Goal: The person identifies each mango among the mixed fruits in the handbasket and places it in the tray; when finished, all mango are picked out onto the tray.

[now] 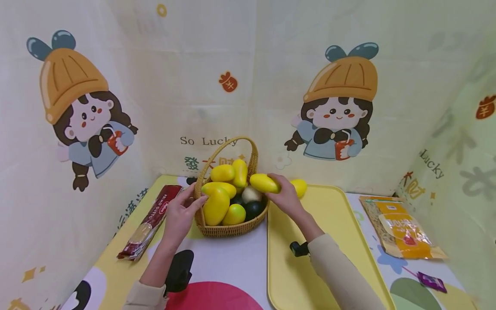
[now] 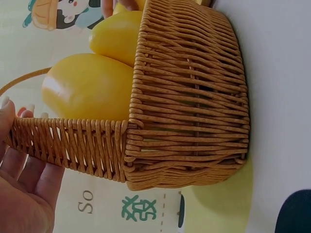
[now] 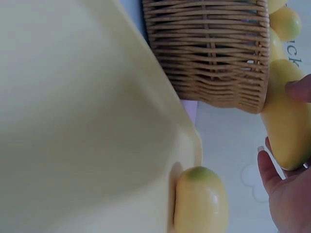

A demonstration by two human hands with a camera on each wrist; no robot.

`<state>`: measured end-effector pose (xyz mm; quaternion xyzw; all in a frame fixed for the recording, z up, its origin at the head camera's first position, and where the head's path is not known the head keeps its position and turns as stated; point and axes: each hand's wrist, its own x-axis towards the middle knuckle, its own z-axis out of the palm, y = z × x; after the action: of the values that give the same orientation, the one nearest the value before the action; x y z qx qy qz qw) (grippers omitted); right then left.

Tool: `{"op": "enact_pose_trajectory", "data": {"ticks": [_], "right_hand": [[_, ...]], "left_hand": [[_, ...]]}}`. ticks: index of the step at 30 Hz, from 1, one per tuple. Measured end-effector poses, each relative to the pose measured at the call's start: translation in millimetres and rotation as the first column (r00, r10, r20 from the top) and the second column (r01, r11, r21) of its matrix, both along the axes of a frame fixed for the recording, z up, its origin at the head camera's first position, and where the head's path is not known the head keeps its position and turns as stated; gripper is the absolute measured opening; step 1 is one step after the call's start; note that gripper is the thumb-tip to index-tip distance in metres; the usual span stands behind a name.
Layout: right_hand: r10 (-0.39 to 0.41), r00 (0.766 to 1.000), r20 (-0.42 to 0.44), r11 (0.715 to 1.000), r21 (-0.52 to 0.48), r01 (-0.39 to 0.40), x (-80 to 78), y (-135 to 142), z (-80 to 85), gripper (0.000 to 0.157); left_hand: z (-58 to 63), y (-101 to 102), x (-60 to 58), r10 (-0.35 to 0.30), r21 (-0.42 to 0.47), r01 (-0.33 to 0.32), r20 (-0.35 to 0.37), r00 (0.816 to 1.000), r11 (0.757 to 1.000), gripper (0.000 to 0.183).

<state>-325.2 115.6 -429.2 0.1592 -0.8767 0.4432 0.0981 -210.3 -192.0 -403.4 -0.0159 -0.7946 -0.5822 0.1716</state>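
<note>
The right hand (image 1: 284,198) curls its fingers round a yellow mango (image 1: 265,183) by the basket's (image 1: 232,231) right rim; the left (image 1: 181,213) grips the handle (image 2: 73,150) — a basket-to-or-from-tray (image 1: 286,267) transfer, I'd judge, next wanting a gentle release.

Pale cloth (image 1: 193,51) hangs behind the tabletop (image 1: 228,260) and along its left and right sides, bearing two cartoon figures (image 1: 339,107) in orange hats; a red circle (image 1: 215,297) marks the tabletop's near edge under soft light.
</note>
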Motion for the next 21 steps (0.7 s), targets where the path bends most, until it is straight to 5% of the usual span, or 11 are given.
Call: {"op": "enact_pose_trajectory", "data": {"ticks": [12,21], "right_hand": [[-0.014,0.999,-0.046,0.999,-0.048,0.012,7.2,31.1,7.3,0.061],[-0.081,0.997,0.01,0.994,-0.073,0.082,8.7,72.6,2.6,0.062]], "left_hand": [[-0.8,0.3,0.2,0.001,-0.005,-0.001,-0.008,1.0,1.0,0.057],[1.8,1.1,1.8,0.0,0.002,0.0,-0.004,1.0,1.0,0.057]]}}
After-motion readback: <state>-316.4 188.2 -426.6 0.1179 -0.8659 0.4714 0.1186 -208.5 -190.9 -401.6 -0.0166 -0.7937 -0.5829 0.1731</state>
